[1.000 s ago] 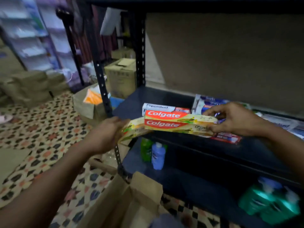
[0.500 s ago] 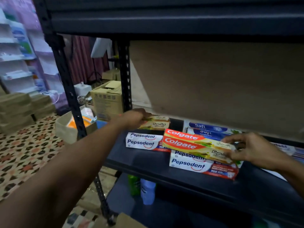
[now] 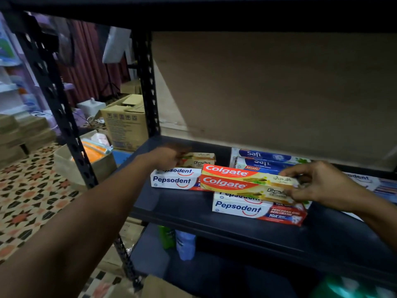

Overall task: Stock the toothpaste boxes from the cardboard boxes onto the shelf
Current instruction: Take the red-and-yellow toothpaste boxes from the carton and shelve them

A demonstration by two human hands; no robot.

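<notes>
1. two safi boxes (image 3: 266, 160) lie at the back, right of centre; a pepsodent box (image 3: 174, 179) lies mid-frame.
2. left hand (image 3: 169, 157) closed on a small tan box (image 3: 199, 160) behind that box.
3. right hand (image 3: 318, 183) pinches stacked colgate boxes (image 3: 242, 181), lying on another pepsodent box (image 3: 255, 209).
4. shelf (image 3: 193, 209) bare along its front edge and at back left.

"Colgate" shows twice in white on red on the yellow box (image 3: 247, 182). "Pepsodent" reads on the white box beneath (image 3: 255, 211), with "10X", and on the left box (image 3: 174, 179). "Safi" marks the blue boxes behind (image 3: 264, 158).
</notes>
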